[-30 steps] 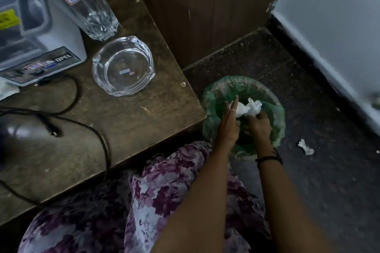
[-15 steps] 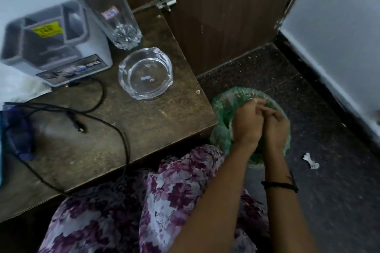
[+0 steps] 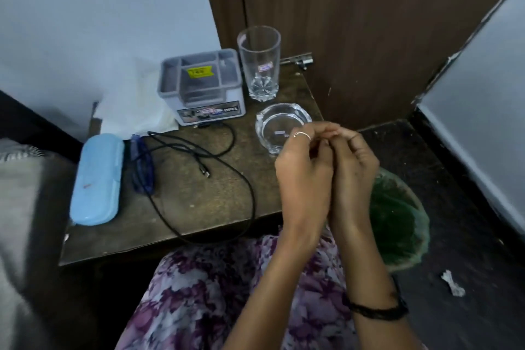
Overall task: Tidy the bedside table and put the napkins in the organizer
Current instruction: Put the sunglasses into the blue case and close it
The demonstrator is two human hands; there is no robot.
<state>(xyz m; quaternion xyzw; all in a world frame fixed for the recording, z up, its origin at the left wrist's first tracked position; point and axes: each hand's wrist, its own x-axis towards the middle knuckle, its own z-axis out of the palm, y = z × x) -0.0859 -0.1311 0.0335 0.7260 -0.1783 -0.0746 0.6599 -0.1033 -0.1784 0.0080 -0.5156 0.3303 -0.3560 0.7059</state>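
My left hand (image 3: 304, 176) and my right hand (image 3: 353, 167) are pressed together, fingers curled, over the right front corner of the brown bedside table (image 3: 199, 207). Nothing shows in either hand. A grey organizer (image 3: 201, 88) with several compartments stands at the back of the table. White napkins (image 3: 133, 111) lie spread to its left against the wall. A green-lined waste bin (image 3: 397, 221) sits on the floor just right of my hands.
On the table are a tall glass (image 3: 260, 62), a glass ashtray (image 3: 279, 125), a black cable (image 3: 216, 167), blue glasses (image 3: 142, 167) and a light blue case (image 3: 96, 179). A crumpled paper scrap (image 3: 453, 283) lies on the dark floor. A bed edge is at left.
One second ago my hands held white tissue over the bin. They have since risen, empty and pressed together, to the table's corner. The view has lifted to show the whole table.
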